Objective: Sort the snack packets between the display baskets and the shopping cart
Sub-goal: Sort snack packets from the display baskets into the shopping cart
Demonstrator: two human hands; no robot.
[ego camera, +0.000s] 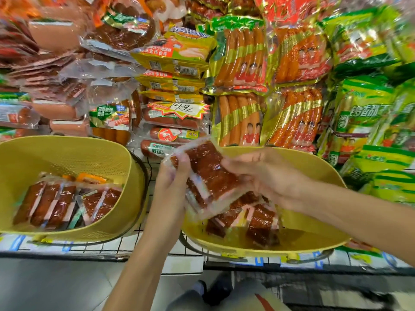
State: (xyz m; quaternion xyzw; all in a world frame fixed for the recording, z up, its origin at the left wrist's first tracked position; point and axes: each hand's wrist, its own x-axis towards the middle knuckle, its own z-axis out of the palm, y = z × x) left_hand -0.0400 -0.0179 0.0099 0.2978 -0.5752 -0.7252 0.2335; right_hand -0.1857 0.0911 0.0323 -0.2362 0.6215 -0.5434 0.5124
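Two yellow display baskets sit on the shelf edge, the left basket (pixel 125 171) and the right basket (pixel 318 173). A clear packet of dark red snack slabs (pixel 210 171) hangs over the right basket's near-left side. My left hand (pixel 173 176) grips its left edge, and my right hand (pixel 267 173) grips its right side. Under it, in the right basket, lie a few more packets (pixel 260 223) of the same kind. Several similar packets (pixel 65 203) fill the bottom of the left basket. No shopping cart is identifiable.
Behind the baskets the shelf is piled with sausage packs (pixel 242 57), yellow packs (pixel 175 63) with a price sign (pixel 182 108), and green bags (pixel 368 108) at the right. A wire shelf front (pixel 143 243) runs below the baskets. The floor and my shoes (pixel 211 290) show at the bottom.
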